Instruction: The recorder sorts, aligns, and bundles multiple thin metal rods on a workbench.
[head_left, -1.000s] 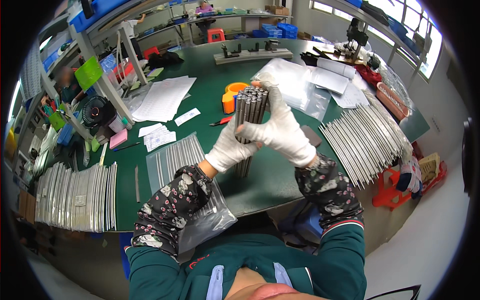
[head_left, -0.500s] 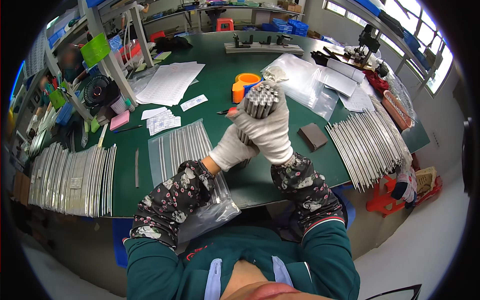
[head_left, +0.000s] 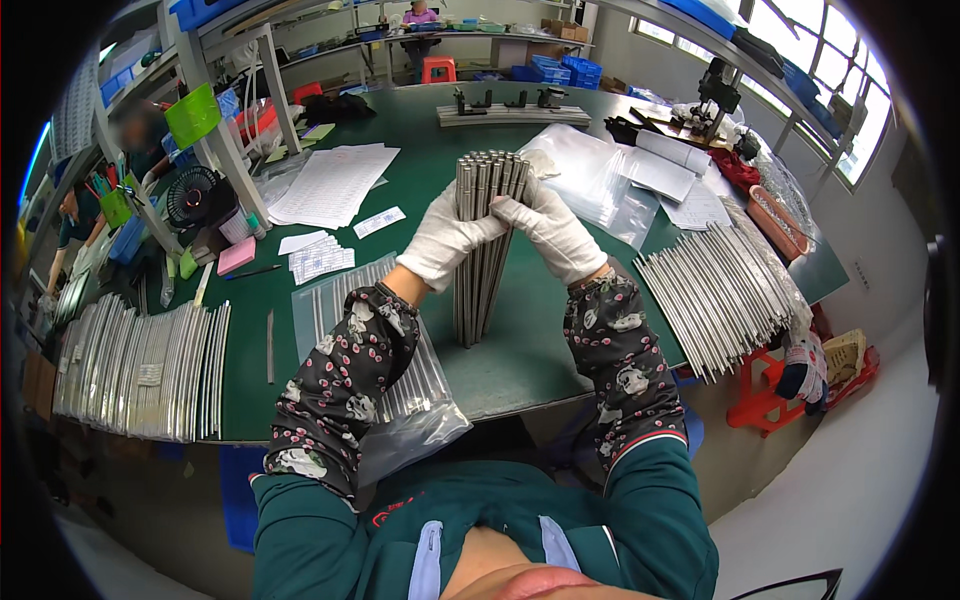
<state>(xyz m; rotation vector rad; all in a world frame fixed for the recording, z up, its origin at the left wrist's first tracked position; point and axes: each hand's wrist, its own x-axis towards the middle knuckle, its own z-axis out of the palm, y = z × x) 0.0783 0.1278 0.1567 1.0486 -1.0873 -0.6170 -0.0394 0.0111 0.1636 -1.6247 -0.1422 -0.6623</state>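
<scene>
A bundle of thin metal rods (head_left: pixel 484 270) stands nearly upright over the green table, its upper ends grouped together and its lower ends at or near the tabletop. White-gloved, my left hand (head_left: pixel 446 238) wraps round the bundle's left side near the top. My right hand (head_left: pixel 552 232), gloved too, grips the same bundle from the right, its fingers against the rods. Beside my left forearm lies a clear plastic bag (head_left: pixel 410 375) with several rods in it. Off to the right, a row of loose metal rods (head_left: pixel 712 300) rests along the table edge.
Bagged rods (head_left: pixel 140 370) lie at the left edge, with a single strip (head_left: pixel 270 345) nearby. Paper sheets (head_left: pixel 335 185), a pink pad (head_left: pixel 237 256) and a small fan (head_left: pixel 192 196) are at the back left. Clear bags (head_left: pixel 590 185) and a metal fixture (head_left: pixel 515 113) lie farther back.
The bundle has gone from tilted toward my view to nearly upright. My hands have moved apart to its two sides, the left one higher.
</scene>
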